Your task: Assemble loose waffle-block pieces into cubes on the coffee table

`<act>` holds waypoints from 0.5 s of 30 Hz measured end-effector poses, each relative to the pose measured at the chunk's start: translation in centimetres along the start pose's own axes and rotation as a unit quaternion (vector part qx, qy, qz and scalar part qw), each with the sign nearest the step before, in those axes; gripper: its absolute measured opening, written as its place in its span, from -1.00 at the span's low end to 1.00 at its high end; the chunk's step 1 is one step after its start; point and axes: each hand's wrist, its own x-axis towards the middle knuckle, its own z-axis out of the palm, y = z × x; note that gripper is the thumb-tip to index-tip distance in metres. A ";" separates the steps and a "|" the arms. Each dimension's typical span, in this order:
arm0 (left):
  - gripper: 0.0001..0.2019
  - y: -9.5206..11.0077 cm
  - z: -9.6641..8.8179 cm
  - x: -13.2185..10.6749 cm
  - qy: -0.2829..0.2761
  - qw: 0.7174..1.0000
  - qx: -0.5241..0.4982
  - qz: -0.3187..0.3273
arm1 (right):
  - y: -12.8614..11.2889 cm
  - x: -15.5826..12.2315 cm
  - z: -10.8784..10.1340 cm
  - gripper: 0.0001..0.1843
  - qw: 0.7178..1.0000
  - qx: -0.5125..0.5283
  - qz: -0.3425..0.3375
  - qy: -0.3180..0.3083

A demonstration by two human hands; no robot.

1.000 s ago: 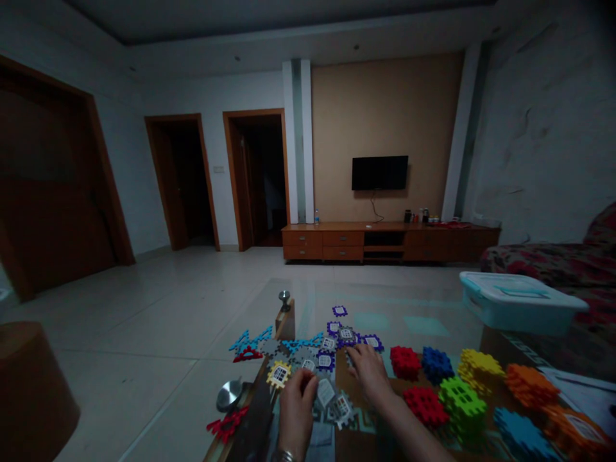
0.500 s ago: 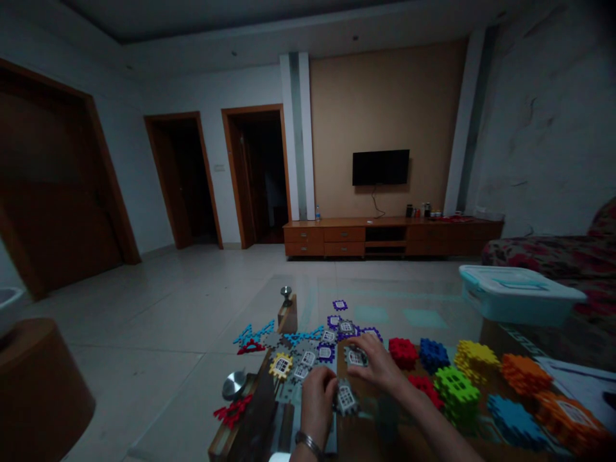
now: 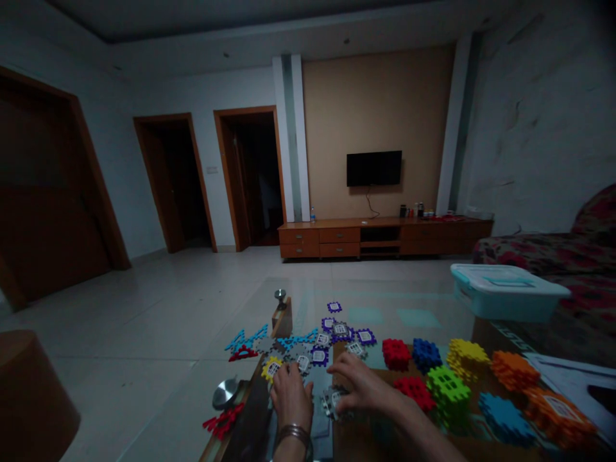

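Head view: I am looking past a lidded teal plastic box [image 3: 505,292] standing on the glass surface [image 3: 380,289], with stacks of red, green and blue interlocking plastic tiles [image 3: 448,394] sitting right of my right hand [image 3: 366,385]. My left hand [image 3: 290,394] is resting with its fingers [image 3: 293,369] together over a spread of flat window-printed tiles [image 3: 303,362]. My right fingers [image 3: 344,378] are curling over a grey window-printed plastic tile [image 3: 333,402] on the surface; whether they are clamped on it I cannot tell.
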 end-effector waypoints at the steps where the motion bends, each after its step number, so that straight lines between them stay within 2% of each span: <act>1: -0.75 -0.1 0.3 0.2 0.001 1.000 0.006 0.001 | 0.2 0.2 0.0 -0.41 0.999 -0.019 0.034 0.024; 4: -0.76 -0.4 0.6 0.6 -0.006 1.000 0.005 0.003 | 1.2 0.7 0.0 -0.47 0.983 -0.081 0.144 0.075; 6: -0.72 -0.4 0.6 0.8 -0.008 1.000 0.001 -0.001 | 1.8 0.8 0.0 -0.44 0.975 -0.105 0.185 0.062; 10: -0.65 -0.4 0.3 0.6 -0.006 1.000 -0.006 -0.019 | 1.6 0.3 -0.3 -0.53 0.971 -0.140 0.192 0.017; 13: -0.62 -0.9 -0.3 0.5 0.005 0.998 -0.033 -0.049 | 1.0 -0.1 -0.5 -0.67 0.971 -0.148 0.189 0.023; 15: -0.62 -1.3 -1.0 0.3 0.014 0.996 -0.066 -0.062 | 1.2 -0.1 -0.4 -0.64 0.974 -0.133 0.179 0.033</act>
